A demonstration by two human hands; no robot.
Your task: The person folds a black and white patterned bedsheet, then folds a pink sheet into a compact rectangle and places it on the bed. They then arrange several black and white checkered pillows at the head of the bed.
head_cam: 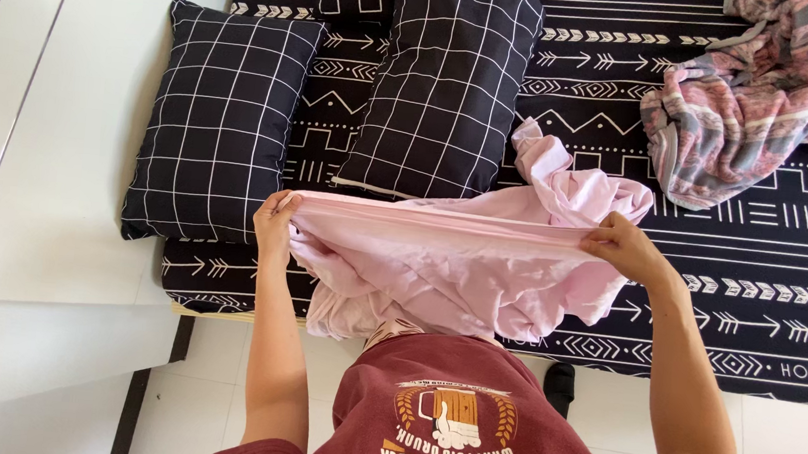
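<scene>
Slippage is our main worry: we're only pinching the pink sheet (459,261) at its top edge w/ fingertips, so the loose bulk hanging below could drag a corner free, esp. on the right side where the cloth is bunching up toward 12 o'clock.

Left hand (276,218) is closing tight on the sheet's corner at approx 9 o'clock, fingers curling over the hem. Right hand (621,246) is gripping the other end at approx 3 o'clock, fingers folding over the edge, thumb side hidden. Btwn them we're stretching the edge nearly straight; the rest is sagging in wrinkles down toward our maroon shirt (465,417) at 6 o'clock, and could be brushing the white floor (794,446) if we're letting it drop lower.

Sheet is hanging over the near edge of the black patterned mattress (763,249). Two black grid pillows (224,114) are lying at 11 and 12 o'clock, close enough that the cloth could snag on them. Pink-grey blanket (766,93) is heaping at 1–2 o'clock, well apart.
</scene>
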